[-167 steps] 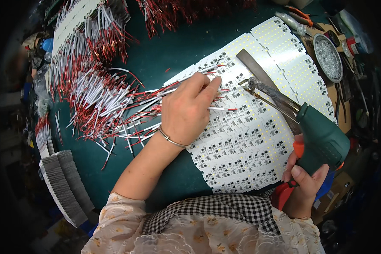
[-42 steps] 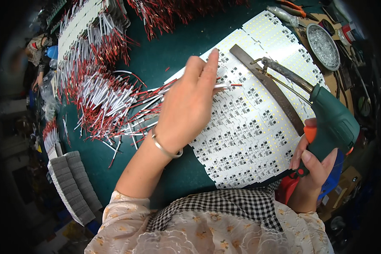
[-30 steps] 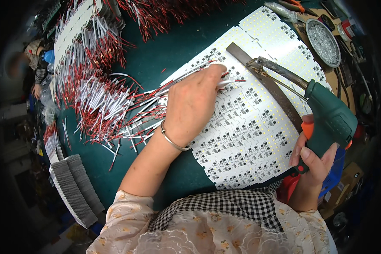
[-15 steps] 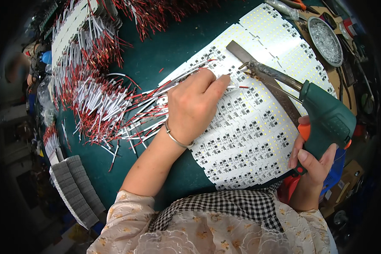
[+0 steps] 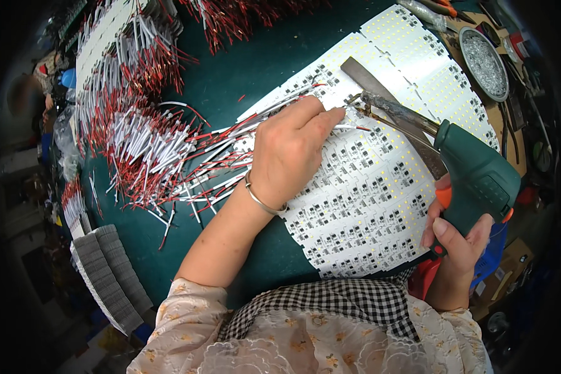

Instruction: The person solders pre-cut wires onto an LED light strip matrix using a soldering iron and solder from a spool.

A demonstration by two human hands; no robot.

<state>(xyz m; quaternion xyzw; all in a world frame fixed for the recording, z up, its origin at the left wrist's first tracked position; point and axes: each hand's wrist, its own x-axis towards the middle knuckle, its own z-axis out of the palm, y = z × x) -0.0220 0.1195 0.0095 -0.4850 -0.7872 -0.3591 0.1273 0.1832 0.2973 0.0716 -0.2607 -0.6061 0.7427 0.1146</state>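
Soldering gun (image 5: 482, 177), green, black-barrelled, is clasped in my right hand (image 5: 460, 243); I can't tell if my left hand (image 5: 293, 146) grips wires (image 5: 153, 140).

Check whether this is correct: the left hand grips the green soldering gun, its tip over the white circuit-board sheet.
Wrong hand: the head view shows the right hand gripping the green soldering gun, its tip over the white circuit-board sheet.

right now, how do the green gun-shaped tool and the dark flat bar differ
The green gun-shaped tool is in the right hand; the dark flat bar lies on the white boards. The tool has a bulky body with an orange part; the bar is a plain strip. Both slant similarly.
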